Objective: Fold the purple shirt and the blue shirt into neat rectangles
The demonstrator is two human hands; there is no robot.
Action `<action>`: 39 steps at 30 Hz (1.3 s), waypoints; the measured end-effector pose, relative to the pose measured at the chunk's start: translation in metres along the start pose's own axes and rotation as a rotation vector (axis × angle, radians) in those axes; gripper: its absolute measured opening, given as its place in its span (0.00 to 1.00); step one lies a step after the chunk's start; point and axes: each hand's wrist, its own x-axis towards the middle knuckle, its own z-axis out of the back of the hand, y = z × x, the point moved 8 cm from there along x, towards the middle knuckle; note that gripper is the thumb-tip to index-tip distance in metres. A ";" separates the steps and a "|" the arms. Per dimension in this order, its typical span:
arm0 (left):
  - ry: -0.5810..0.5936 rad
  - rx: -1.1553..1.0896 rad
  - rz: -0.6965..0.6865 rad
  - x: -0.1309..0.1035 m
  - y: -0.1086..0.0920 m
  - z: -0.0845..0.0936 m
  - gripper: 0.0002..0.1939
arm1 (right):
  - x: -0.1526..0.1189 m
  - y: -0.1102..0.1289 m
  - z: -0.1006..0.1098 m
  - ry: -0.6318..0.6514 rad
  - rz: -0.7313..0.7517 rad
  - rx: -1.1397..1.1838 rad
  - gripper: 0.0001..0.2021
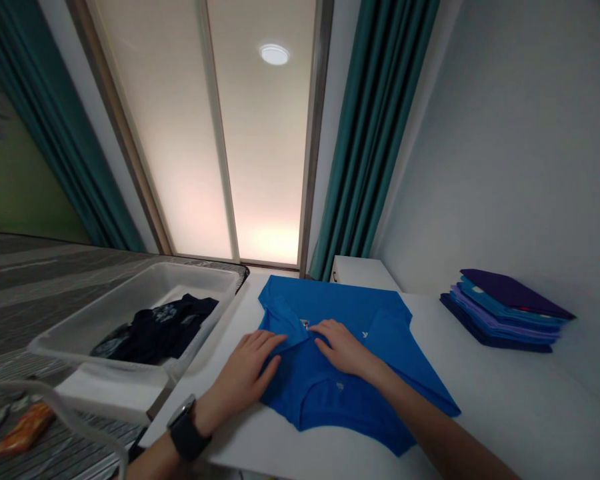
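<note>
A blue T-shirt (330,400) lies spread on the white table in front of me, its collar toward me and its hem at the far side. Its left sleeve (285,317) is turned inward over the body. My left hand (250,367), with a dark watch on the wrist, rests at the shirt's left edge by this sleeve, fingers stretched out and thumb apart. Near the small white tag at the middle, my right hand (343,348) lies on the fabric with its fingers extended. The right sleeve also lies inward on the shirt.
On the white table (485,413), a stack of folded clothes (505,313) in blue and purple stands at the right, near the wall. To the left is a translucent plastic bin (130,287) with dark clothes (165,327) inside. A white cabinet (365,270) stands beyond the table.
</note>
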 end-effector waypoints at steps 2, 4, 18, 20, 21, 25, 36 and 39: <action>-0.096 -0.056 0.092 0.015 0.028 0.010 0.16 | 0.024 -0.001 -0.006 0.011 0.000 -0.031 0.16; -0.180 -0.097 0.178 0.031 0.057 0.015 0.15 | 0.048 -0.001 -0.011 0.026 -0.007 -0.080 0.16; -0.001 0.170 0.562 0.058 0.130 -0.009 0.13 | 0.163 -0.020 -0.038 -0.003 -0.083 -0.190 0.13; 0.054 0.171 0.545 0.052 0.126 -0.014 0.16 | 0.169 -0.019 -0.041 -0.003 -0.070 -0.194 0.12; 0.069 0.174 0.536 0.050 0.124 -0.015 0.17 | 0.171 -0.017 -0.043 -0.004 -0.062 -0.196 0.10; 0.131 0.193 0.484 0.047 0.117 -0.019 0.15 | 0.172 -0.009 -0.049 -0.016 -0.025 -0.203 0.07; 0.230 0.161 0.473 0.048 0.115 -0.022 0.11 | 0.174 -0.005 -0.055 -0.015 -0.007 -0.206 0.07; 0.229 0.160 0.480 0.048 0.114 -0.020 0.11 | 0.177 -0.006 -0.054 0.002 -0.008 -0.193 0.06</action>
